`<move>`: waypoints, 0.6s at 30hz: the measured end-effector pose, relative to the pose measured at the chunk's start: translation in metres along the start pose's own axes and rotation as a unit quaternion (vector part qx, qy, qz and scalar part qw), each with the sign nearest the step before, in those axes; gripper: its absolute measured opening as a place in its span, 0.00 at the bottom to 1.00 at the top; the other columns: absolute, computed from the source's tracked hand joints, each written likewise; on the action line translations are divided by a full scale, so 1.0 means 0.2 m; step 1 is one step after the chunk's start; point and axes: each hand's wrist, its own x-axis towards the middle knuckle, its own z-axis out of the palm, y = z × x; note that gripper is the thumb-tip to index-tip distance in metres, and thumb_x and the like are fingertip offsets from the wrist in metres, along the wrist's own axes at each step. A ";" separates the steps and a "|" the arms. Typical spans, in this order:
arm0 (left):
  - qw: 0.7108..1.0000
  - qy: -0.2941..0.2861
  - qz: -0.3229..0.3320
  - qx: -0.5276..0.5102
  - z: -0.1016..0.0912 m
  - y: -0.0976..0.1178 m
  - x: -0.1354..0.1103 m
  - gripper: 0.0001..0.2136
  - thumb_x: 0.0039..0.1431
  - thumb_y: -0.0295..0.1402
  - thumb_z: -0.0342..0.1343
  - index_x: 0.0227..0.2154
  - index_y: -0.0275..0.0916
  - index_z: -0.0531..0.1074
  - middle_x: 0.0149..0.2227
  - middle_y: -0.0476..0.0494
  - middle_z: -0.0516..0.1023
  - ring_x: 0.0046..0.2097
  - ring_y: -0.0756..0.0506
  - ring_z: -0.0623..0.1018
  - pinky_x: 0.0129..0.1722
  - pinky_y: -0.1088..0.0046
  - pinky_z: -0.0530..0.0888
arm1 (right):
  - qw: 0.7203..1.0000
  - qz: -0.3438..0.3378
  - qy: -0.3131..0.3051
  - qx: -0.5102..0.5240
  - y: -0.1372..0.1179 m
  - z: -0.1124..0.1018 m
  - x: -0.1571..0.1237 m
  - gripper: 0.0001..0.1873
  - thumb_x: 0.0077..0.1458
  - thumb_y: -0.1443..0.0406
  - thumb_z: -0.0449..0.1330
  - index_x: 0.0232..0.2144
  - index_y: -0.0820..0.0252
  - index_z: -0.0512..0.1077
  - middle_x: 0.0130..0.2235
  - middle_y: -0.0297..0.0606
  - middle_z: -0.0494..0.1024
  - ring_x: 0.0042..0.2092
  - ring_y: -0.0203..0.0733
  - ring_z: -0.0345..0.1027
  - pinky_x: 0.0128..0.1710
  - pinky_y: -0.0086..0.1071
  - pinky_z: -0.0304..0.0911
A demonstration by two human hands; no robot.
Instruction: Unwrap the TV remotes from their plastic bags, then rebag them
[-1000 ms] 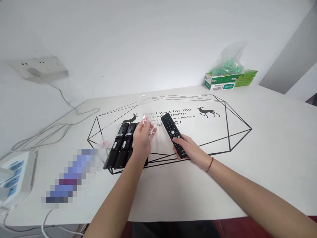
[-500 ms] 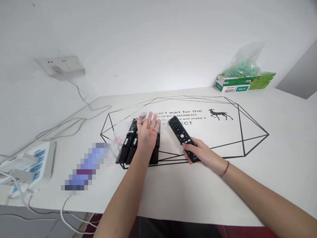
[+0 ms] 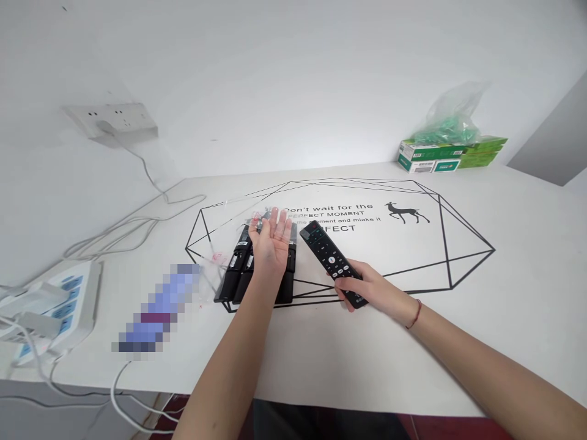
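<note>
A black remote control [image 3: 326, 253] with a white round button is gripped near its lower end by my right hand [image 3: 373, 284]. It is tilted, its buttons facing up and its top end pointing toward my left hand [image 3: 270, 247]. That hand is palm up with the fingers stretched out, and a thin clear plastic sleeve [image 3: 257, 216] appears to cover the fingers. Beneath it, several black remotes [image 3: 232, 276] lie side by side on the table with battery bays showing; my hand and forearm hide part of them.
Clear plastic with red print [image 3: 215, 263] lies left of the remotes. A pixelated blue object [image 3: 160, 305] and a white power strip [image 3: 77, 305] with cables are at left. Green and white boxes [image 3: 431, 151] carry a plastic bag [image 3: 452, 122] at the back right of the white table [image 3: 367, 360].
The remote in my right hand has moved left and slightly toward me, its top end now closer to my left hand. My left hand has shifted only slightly.
</note>
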 end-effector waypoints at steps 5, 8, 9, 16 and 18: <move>0.999 -0.029 -0.012 0.028 0.02 -0.02 -0.03 0.14 0.65 0.30 0.46 0.50 0.52 0.57 0.52 0.46 0.73 0.51 0.49 0.75 0.48 0.70 0.73 | 1.000 0.019 0.002 0.003 0.00 0.00 0.00 0.07 0.53 0.62 0.56 0.32 0.60 0.64 0.24 0.30 0.69 0.20 0.33 0.64 0.20 0.28 0.52; 0.995 -0.059 -0.039 0.066 0.03 -0.05 -0.06 0.16 0.63 0.33 0.49 0.52 0.52 0.57 0.52 0.45 0.74 0.51 0.47 0.75 0.46 0.69 0.74 | 1.000 0.030 0.003 -0.001 0.00 -0.01 0.00 0.09 0.52 0.60 0.56 0.30 0.60 0.64 0.24 0.31 0.70 0.20 0.33 0.64 0.19 0.27 0.51; 0.993 -0.071 -0.050 0.078 0.03 -0.06 -0.07 0.17 0.63 0.33 0.49 0.53 0.53 0.56 0.52 0.44 0.74 0.50 0.47 0.76 0.46 0.69 0.74 | 0.999 0.033 0.003 -0.001 -0.01 -0.01 0.01 0.09 0.52 0.60 0.56 0.29 0.60 0.63 0.24 0.32 0.71 0.20 0.33 0.64 0.18 0.27 0.50; 0.977 -0.144 -0.119 0.106 0.04 -0.14 -0.16 0.20 0.62 0.38 0.51 0.55 0.48 0.53 0.46 0.41 0.77 0.42 0.46 0.79 0.41 0.68 0.75 | 0.996 0.019 0.077 0.052 0.01 -0.02 0.02 0.20 0.59 0.51 0.47 0.33 0.61 0.65 0.30 0.40 0.76 0.21 0.35 0.67 0.17 0.26 0.48; 0.972 -0.152 -0.136 0.120 0.04 -0.16 -0.17 0.18 0.60 0.37 0.53 0.52 0.44 0.58 0.45 0.40 0.77 0.41 0.46 0.79 0.40 0.69 0.75 | 0.990 0.018 0.107 0.090 0.02 -0.02 0.03 0.21 0.59 0.48 0.45 0.38 0.59 0.65 0.30 0.40 0.76 0.21 0.35 0.67 0.15 0.25 0.47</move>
